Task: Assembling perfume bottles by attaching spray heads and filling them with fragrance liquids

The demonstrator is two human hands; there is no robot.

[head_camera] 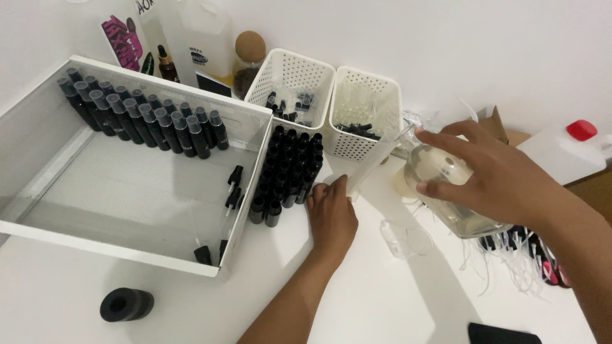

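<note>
Glass flask (446, 191) partly behind right hand (503, 178) — black object (503, 333) cut off.

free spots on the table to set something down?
Bare table between the black roll and left hand; also the white tray's floor. Crowded: black bottles and baskets; pump tubes under the right hand.
</note>
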